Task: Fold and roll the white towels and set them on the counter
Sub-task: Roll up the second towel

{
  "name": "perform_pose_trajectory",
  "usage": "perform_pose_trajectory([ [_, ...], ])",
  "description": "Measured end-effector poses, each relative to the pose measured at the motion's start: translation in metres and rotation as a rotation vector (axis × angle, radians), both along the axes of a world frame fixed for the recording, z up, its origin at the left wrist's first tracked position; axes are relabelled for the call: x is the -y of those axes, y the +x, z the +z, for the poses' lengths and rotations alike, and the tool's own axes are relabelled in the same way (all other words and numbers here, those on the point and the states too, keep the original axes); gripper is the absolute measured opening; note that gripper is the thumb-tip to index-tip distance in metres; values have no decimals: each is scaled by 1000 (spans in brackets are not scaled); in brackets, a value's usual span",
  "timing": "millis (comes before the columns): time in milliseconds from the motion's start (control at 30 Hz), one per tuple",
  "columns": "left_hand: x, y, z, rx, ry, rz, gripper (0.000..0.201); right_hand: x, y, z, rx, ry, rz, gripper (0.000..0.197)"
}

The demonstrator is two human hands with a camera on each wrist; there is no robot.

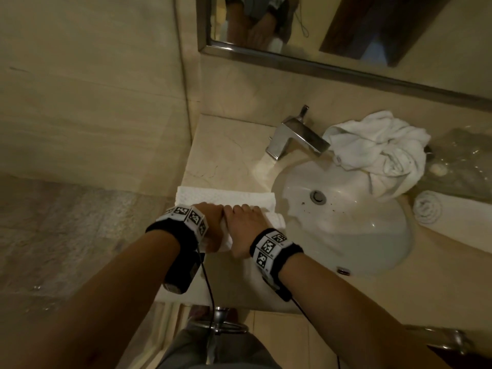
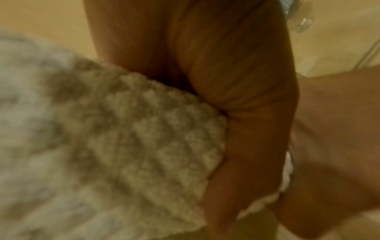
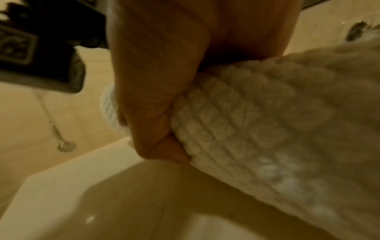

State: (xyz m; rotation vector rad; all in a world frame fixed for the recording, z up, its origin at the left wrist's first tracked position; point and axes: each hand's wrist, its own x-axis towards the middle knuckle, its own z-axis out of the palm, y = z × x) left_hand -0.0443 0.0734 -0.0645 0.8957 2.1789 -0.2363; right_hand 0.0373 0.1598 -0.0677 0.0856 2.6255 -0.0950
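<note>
A folded white towel [image 1: 226, 199] lies on the beige counter [image 1: 218, 145] left of the sink, its near end wound into a roll. My left hand [image 1: 211, 225] and right hand [image 1: 243, 225] sit side by side on that roll, fingers curled over it. The left wrist view shows the waffle-textured roll [image 2: 123, 146] against my palm [image 2: 242, 81]. In the right wrist view my thumb and fingers [image 3: 156, 113] wrap the roll [image 3: 257, 129]. A finished rolled towel [image 1: 428, 207] lies right of the sink. A crumpled white towel [image 1: 383, 153] is heaped behind the basin.
The white sink basin [image 1: 346, 219] is just right of my hands, with a chrome faucet [image 1: 295, 137] behind it. A mirror [image 1: 332, 30] hangs above. A wall [image 1: 93, 89] bounds the counter on the left. A glass tray [image 1: 460, 161] sits far right.
</note>
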Motion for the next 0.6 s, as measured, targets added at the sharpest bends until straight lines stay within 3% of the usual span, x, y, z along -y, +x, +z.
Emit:
perform_pose_trajectory([
  [133, 7, 6, 2, -197, -13, -147, 100, -2, -13, 10, 58, -102, -103, 74],
  [233, 13, 15, 4, -349, 65, -286, 82, -6, -18, 16, 175, -204, -226, 40],
  [333, 13, 12, 3, -310, 88, -304, 75, -9, -21, 16, 241, -276, -264, 33],
  [400, 6, 5, 5, -244, 56, -291, 79, -11, -20, 14, 266, -295, -287, 37],
  [467, -2, 1, 6, -182, 19, -258, 71, -11, -16, 11, 227, -276, -313, 57],
  [600, -5, -9, -4, -46, -13, -75, 43, -10, -2, 13, 65, -186, -97, 94],
])
